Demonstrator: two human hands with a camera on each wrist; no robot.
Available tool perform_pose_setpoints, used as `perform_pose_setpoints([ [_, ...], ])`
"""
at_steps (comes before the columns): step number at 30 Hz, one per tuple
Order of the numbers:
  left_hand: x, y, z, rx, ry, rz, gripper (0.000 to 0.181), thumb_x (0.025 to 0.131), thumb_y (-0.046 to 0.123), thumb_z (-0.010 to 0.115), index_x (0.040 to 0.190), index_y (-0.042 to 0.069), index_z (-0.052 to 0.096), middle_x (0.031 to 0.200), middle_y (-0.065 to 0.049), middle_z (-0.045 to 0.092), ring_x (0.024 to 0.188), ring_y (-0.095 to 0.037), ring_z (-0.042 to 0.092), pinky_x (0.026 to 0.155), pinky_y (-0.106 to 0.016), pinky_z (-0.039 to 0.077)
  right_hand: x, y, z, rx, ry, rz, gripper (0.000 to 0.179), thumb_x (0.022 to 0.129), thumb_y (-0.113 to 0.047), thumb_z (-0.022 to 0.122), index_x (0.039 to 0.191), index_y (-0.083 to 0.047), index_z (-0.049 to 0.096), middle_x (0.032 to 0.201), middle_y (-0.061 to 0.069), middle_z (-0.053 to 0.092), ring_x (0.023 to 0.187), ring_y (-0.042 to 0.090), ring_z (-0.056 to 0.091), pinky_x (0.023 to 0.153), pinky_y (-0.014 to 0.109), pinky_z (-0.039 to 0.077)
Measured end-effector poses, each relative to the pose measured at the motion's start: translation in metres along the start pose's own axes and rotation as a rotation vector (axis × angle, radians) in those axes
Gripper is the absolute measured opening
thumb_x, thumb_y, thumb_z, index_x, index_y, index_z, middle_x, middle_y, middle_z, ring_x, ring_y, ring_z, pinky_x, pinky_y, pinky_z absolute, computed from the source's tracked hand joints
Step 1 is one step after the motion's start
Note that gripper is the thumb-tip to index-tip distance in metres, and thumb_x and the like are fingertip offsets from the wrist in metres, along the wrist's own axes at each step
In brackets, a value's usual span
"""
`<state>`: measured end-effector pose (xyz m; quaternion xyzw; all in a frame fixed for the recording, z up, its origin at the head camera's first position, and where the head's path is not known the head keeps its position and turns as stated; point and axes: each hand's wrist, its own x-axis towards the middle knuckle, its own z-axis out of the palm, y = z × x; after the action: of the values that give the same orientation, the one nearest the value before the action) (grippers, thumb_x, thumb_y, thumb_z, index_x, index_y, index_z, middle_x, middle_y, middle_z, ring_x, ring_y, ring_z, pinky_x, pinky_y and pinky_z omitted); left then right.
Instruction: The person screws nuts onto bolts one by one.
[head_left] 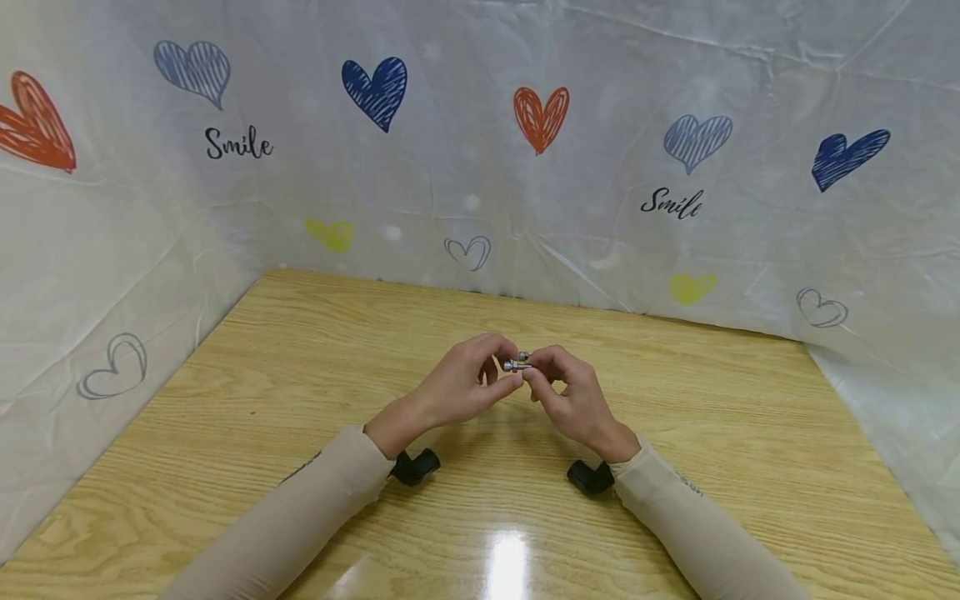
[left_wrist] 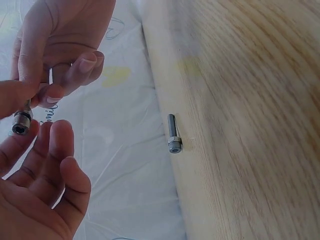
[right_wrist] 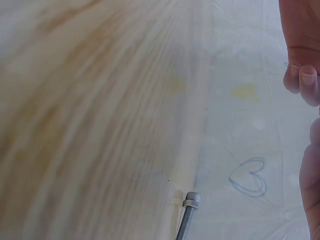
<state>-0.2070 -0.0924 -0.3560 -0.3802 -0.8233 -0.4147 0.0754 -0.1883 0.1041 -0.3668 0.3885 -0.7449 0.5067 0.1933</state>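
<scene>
A silver socket-head bolt [head_left: 509,366] is pinched by its shank between the thumb and forefinger of my right hand [head_left: 567,394]. Its hex-socket head [left_wrist: 21,125] points toward my left hand [head_left: 467,382], and a nut shows close behind the head. My left fingers are loosely bent, with the thumb and forefinger apart around the bolt head. Beyond the hands, a second bolt [left_wrist: 173,134] with a nut near its head lies on the table. In the right wrist view, only the head end of this bolt [right_wrist: 191,197] and part of its shank appear.
The wood-grain table [head_left: 315,350] reaches back to a white cloth [head_left: 465,183] printed with hearts and "Smile". The cloth also hangs at the left and right sides. Black wrist mounts [head_left: 415,467] stick out from under both sleeves.
</scene>
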Motion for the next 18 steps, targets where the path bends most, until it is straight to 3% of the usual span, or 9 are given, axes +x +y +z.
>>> perform_pose_setpoints([
  [6,0.001,-0.001,0.0,-0.006,0.024,0.041,0.023,0.089,0.009,0.069,0.107,0.008,0.056,0.092,0.0,0.057,0.066,-0.007,0.054,0.059,-0.025,0.046,-0.007,0.023,0.002,0.003,0.002,0.013,0.017,0.088,0.015,0.058,0.098,0.001,0.057,0.078,0.007,0.06,0.054,0.023,0.058,0.052,0.033,0.051],
  [18,0.001,-0.001,0.0,-0.002,0.026,0.056,0.011,0.092,0.008,0.065,0.099,0.012,0.057,0.09,0.003,0.056,0.066,-0.008,0.053,0.057,-0.024,0.046,-0.008,0.025,0.002,0.015,-0.002,0.015,0.011,0.093,0.004,0.058,0.099,-0.005,0.058,0.079,0.002,0.06,0.056,0.018,0.057,0.054,0.028,0.051],
])
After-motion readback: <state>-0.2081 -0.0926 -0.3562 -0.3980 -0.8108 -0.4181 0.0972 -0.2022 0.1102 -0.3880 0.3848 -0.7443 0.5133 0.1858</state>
